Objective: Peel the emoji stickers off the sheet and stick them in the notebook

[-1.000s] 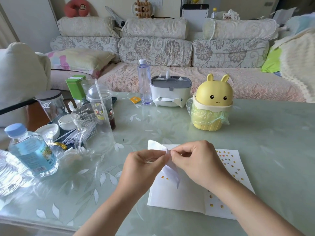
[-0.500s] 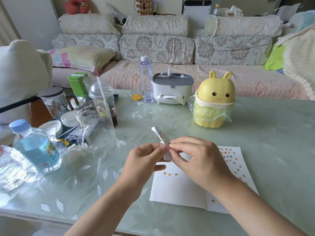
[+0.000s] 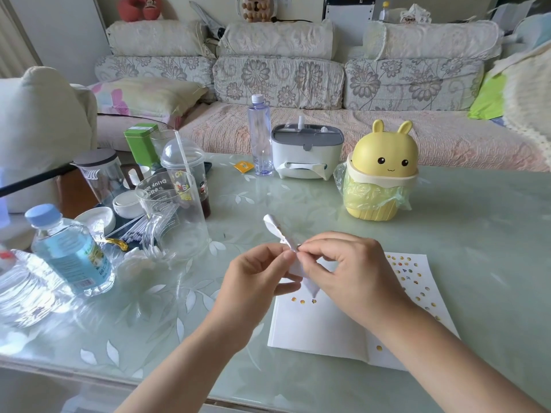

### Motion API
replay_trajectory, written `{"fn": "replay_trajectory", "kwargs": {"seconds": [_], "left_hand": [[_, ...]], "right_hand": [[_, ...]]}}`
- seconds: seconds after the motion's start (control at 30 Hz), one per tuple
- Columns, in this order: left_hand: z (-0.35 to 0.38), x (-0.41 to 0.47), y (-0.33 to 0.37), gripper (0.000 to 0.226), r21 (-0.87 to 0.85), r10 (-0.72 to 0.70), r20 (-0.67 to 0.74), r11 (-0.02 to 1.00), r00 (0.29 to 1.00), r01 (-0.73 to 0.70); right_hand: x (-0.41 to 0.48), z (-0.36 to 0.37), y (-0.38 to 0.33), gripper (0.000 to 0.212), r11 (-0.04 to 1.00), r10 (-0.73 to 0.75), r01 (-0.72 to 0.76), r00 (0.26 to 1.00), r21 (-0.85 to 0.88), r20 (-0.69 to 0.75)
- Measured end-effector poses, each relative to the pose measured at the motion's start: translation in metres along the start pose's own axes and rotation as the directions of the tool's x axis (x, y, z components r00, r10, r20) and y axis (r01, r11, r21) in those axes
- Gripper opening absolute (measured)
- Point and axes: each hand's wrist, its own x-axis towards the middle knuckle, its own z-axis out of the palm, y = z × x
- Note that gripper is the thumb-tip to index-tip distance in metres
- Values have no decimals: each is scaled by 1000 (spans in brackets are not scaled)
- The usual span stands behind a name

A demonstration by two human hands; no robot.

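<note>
— Well, what have the hands got hold of?

— I have the left hand (image 3: 262,272) curled, thumb and forefinger pinching the sticker sheet (image 3: 275,231). It is a white strip, bent and twisted. Its upper end sticks up and away past the fingertips, and its lower corner hangs down between the two palms. The right hand (image 3: 343,269) is curled too, its fingertips (image 3: 302,248) pinched on the sheet's edge, hard against the left thumb. Whether a sticker sits under those tips I cannot tell; it is too small to make out.

— And the notebook?

— The notebook (image 3: 316,326) lies open and flat on the table (image 3: 477,234), directly below both hands, with the right forearm crossing over it. On its left page, just under the hanging corner of the sheet, I see three small stickers (image 3: 302,301) in a short row. The right page, out past the right hand's knuckles, carries scattered stickers (image 3: 408,272), many more of them.

— Anything else close by?

— A clear jug (image 3: 173,216) stands off to the left of the left hand, and a water bottle (image 3: 71,251) farther left again. A yellow rabbit bin (image 3: 381,174) stands beyond the right fingers, well apart from them.
</note>
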Motion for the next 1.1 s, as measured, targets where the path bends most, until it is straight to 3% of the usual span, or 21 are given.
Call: {"fn": "replay_trajectory", "kwargs": {"seconds": [0.13, 0.27, 0.47, 0.67, 0.83, 1.1], "left_hand": [[-3, 2, -4, 20, 371, 217, -3, 907, 976, -200], [-2, -1, -2, 28, 506, 289, -18, 828, 957, -240], [0, -1, -2, 26, 509, 304, -14, 822, 953, -255], [0, 0, -4, 22, 469, 286, -5, 847, 958, -251], [-2, 0, -6, 14, 391, 274, -6, 886, 962, -250], [-5, 0, -6, 15, 419, 235, 7, 882, 972, -216]], "right_hand": [[1, -3, 2, 27, 998, 37, -31, 992, -54, 117], [1, -5, 1, 25, 1000, 24, -21, 993, -23, 119], [1, -7, -1, 24, 998, 58, -60, 995, 32, 77], [-2, -6, -1, 11, 959, 262, -269, 961, 90, 89], [1, -9, -1, 5, 835, 446, -494, 866, 242, 227], [4, -12, 0, 11, 794, 460, -543, 831, 274, 313]]}}
